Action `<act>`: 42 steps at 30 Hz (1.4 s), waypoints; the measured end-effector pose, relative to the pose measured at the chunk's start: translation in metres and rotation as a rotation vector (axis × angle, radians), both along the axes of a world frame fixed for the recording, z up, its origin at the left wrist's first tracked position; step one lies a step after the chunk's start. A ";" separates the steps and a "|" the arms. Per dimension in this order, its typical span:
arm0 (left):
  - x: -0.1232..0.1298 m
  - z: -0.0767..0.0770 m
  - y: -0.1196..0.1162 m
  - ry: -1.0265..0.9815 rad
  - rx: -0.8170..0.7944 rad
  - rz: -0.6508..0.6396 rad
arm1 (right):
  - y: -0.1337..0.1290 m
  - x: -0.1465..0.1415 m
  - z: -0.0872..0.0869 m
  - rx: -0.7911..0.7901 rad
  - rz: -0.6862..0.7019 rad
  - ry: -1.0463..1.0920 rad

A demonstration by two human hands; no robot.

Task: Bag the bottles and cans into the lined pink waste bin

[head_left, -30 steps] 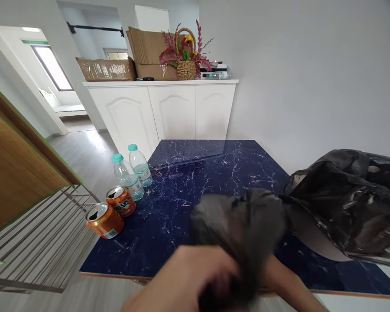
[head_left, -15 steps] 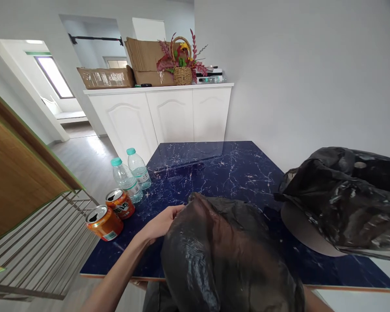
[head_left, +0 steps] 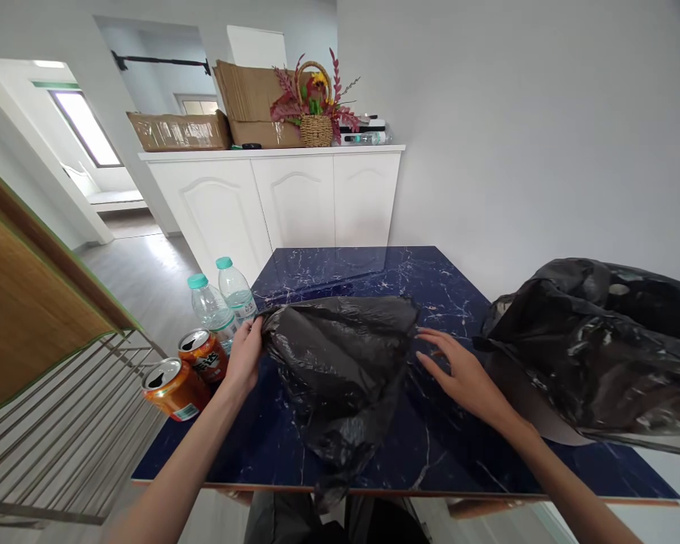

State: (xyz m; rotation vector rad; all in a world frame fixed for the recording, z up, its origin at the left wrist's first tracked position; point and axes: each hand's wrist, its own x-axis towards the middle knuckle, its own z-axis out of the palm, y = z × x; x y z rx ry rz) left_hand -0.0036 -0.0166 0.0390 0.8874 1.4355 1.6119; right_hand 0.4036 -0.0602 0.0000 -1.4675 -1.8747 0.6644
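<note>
A thin black plastic bag [head_left: 340, 363] hangs spread over the front of the dark blue marbled table [head_left: 351, 272], its lower tip drooping past the front edge. My left hand [head_left: 245, 353] pinches the bag's upper left corner, close to the cans and bottles. Beside the bag's right edge, my right hand [head_left: 456, 374] has its fingers apart and grips nothing; whether a fingertip touches the plastic I cannot tell.
Two orange cans [head_left: 177, 387] and two clear bottles with teal caps [head_left: 235, 291] stand along the table's left edge. A larger filled black bag [head_left: 606, 347] lies at the right. Beyond the table stands a white cabinet [head_left: 300, 200] bearing cardboard boxes [head_left: 175, 132] and a flower basket [head_left: 316, 130].
The bag, puffed out over my right hand before, is now flattened and further from me. My right hand has come out of it to the right. My left hand has moved left, holding the corner.
</note>
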 end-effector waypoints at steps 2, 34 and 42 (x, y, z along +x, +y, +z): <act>-0.005 -0.012 -0.007 -0.041 -0.048 0.056 | -0.016 -0.010 -0.003 -0.174 0.055 0.241; -0.031 -0.020 -0.137 1.124 0.296 -0.027 | -0.103 -0.003 0.024 0.179 -0.109 -0.186; -0.015 -0.027 -0.111 1.459 0.254 -0.653 | -0.062 -0.128 0.054 0.092 0.478 -0.300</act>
